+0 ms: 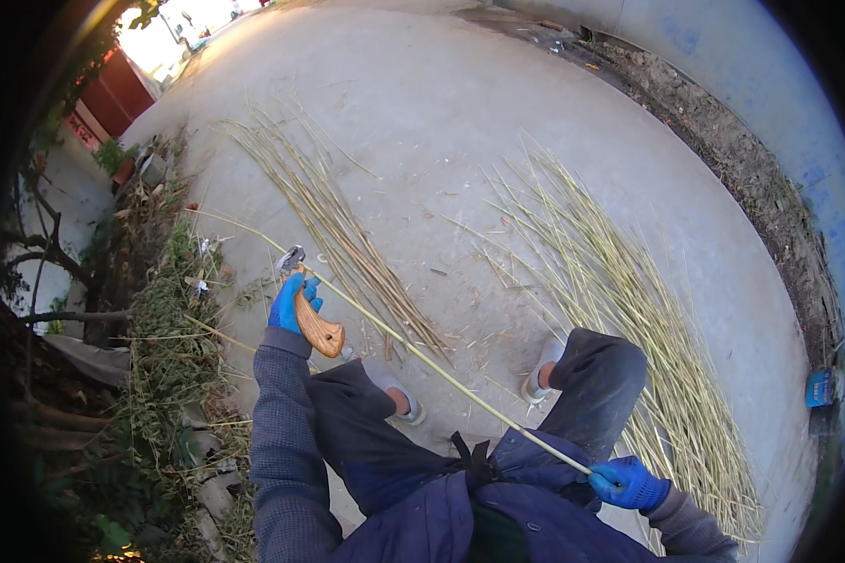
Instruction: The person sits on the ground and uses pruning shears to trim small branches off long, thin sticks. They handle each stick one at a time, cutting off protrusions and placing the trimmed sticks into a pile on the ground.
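In a blue glove, my left hand (293,302) is closed round a hand tool with a curved wooden handle (317,326) and a small metal head (292,259); its exact kind is unclear. A long, thin green stalk (422,359) runs slantwise across my lap, passing at or beside the metal head. Whether the head touches it I cannot tell. Also gloved in blue, my right hand (629,482) grips the thicker near end of the stalk by my right hip. The stalk's thin far tip reaches past the tool toward the left.
A small bundle of brownish stalks (333,225) lies ahead on the concrete ground (413,122). To my right spreads a large pile of greenish stalks (648,338). Cut leafy stems (174,347) heap along the left edge. A pale wall (770,84) curves along the right.
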Action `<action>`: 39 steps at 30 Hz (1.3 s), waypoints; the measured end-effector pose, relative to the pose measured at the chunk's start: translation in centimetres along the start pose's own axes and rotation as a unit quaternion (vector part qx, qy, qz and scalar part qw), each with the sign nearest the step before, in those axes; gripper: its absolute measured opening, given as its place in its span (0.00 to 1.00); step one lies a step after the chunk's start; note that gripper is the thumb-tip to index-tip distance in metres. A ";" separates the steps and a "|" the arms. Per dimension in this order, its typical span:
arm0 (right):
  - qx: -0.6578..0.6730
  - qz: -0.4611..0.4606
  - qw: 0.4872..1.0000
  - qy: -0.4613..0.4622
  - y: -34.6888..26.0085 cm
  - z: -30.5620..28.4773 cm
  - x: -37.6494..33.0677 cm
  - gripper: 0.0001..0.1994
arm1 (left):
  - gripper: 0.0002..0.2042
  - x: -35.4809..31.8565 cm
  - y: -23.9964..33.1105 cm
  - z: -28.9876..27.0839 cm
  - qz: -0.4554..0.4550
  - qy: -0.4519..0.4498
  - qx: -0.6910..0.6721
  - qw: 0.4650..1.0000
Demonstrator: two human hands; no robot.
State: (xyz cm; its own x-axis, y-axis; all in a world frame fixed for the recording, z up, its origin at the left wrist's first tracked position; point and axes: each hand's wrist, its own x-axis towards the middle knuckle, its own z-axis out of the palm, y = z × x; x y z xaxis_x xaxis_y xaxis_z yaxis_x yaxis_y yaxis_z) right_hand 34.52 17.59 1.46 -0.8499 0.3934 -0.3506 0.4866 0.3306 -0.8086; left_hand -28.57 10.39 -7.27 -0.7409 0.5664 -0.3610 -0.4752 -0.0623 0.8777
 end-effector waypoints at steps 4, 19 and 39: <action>0.106 0.119 0.986 0.040 -1.6 -2.1 1.5 0.13 | 0.22 -2.7 -1.1 3.2 -0.037 -0.064 -0.012 0.997; -0.120 -0.046 0.982 0.138 0.4 -1.2 3.6 0.02 | 0.27 -0.7 -0.7 0.4 0.016 -0.020 -0.013 1.000; -0.442 -0.106 0.841 0.292 4.9 -11.3 -2.1 0.05 | 0.41 6.7 2.6 -17.7 -0.048 -0.031 0.143 0.988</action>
State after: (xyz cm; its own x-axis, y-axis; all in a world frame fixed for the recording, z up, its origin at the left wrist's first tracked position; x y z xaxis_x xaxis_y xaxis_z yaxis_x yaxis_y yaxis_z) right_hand 40.99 28.09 3.63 -0.8174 0.5148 0.2585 0.5171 0.8535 -0.0647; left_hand -43.17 -0.52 -13.02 -0.6641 0.6083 -0.4347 -0.3822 0.2235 0.8966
